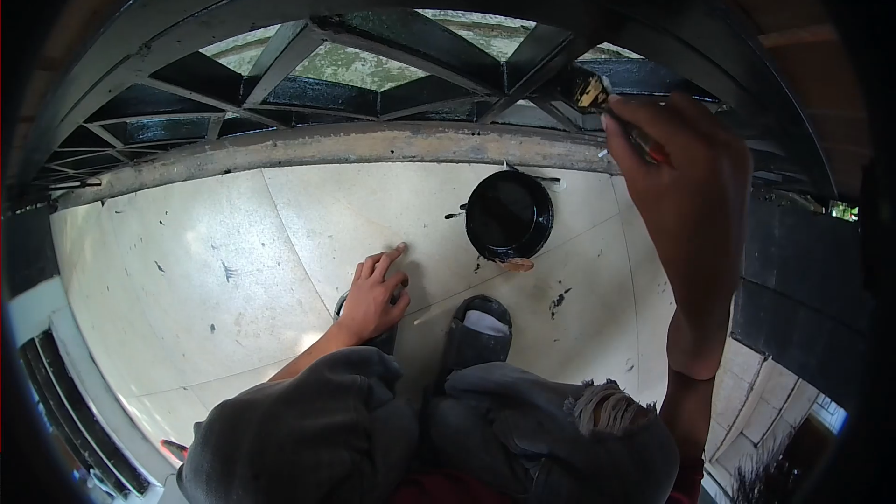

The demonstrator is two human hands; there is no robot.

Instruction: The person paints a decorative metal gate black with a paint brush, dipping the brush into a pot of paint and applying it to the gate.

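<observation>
My right hand (689,163) grips a paintbrush (590,93) with a reddish handle and a paint-smeared yellowish ferrule. Its dark bristle end is up against the black metal lattice (411,33), at the right part of the frame; whether the bristles touch the metal is hard to tell. Below and left of that hand, a round black container (550,217) of dark paint stands on the floor. My left hand (373,294) hangs over my left slipper, index finger stretched out, the others loosely bent, holding nothing.
Pale floor tiles (187,252) carry dark paint spots. A worn ledge (327,149) runs below the lattice. A brownish scrap (516,264) lies by the container. My slippered foot (478,336) is close to it. Dark panels (793,289) stand at the right.
</observation>
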